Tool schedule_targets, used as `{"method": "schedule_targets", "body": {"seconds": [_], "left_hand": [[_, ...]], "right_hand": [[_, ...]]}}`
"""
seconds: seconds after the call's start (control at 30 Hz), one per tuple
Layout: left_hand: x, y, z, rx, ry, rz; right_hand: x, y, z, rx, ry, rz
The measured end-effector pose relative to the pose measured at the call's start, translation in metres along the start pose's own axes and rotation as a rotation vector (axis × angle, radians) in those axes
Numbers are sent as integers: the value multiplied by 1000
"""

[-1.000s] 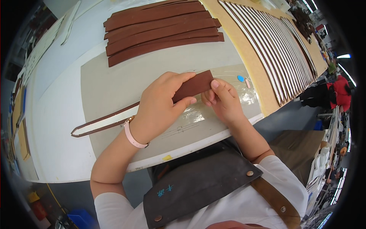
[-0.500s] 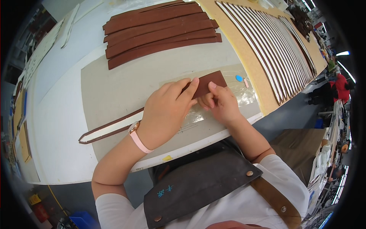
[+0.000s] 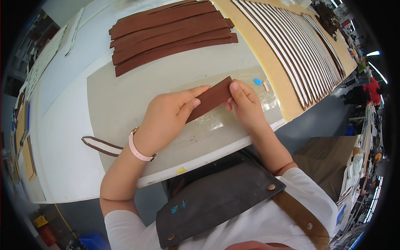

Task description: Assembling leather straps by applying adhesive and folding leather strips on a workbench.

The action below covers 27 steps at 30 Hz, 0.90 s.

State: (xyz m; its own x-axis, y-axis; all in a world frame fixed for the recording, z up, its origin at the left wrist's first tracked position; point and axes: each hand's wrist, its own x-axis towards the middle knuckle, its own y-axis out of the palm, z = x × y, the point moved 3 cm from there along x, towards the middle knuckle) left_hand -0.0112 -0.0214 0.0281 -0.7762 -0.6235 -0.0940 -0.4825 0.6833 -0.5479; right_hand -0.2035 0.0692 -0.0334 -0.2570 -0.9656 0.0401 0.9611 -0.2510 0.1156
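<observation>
A long brown leather strap (image 3: 211,98) with a white underside lies across a grey work mat (image 3: 125,96). My left hand (image 3: 168,116) presses down on its middle, fingers flat, thumb on the brown face. My right hand (image 3: 246,104) pinches the strap's right end between thumb and fingers. The strap's left tail (image 3: 100,146) shows white with a brown edge and pokes out past my left wrist, which wears a pink band. A clear plastic sheet (image 3: 233,112) sits under both hands.
Several brown strips (image 3: 166,35) lie stacked at the mat's far side. A tan board (image 3: 266,58) at the right carries rows of striped brown and white straps (image 3: 300,50). A small blue piece (image 3: 257,81) and a pink piece (image 3: 266,86) lie near my right hand.
The strap has slid to the right under my hands; its left tail now lies closer to my wrist. Both hands have shifted slightly right along it.
</observation>
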Motion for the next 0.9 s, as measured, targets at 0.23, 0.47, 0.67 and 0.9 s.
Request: {"method": "schedule_targets", "body": {"seconds": [0.23, 0.47, 0.67, 0.9], "left_hand": [[3, 6, 9, -291, 16, -62], [4, 13, 17, -361, 100, -134], [1, 12, 4, -130, 188, -138], [-3, 7, -1, 9, 283, -116]], "right_hand": [[-3, 2, -6, 151, 139, 188], [-9, 23, 2, -75, 232, 366], [-11, 20, 3, -45, 260, 341], [-13, 16, -1, -110, 159, 280]]}}
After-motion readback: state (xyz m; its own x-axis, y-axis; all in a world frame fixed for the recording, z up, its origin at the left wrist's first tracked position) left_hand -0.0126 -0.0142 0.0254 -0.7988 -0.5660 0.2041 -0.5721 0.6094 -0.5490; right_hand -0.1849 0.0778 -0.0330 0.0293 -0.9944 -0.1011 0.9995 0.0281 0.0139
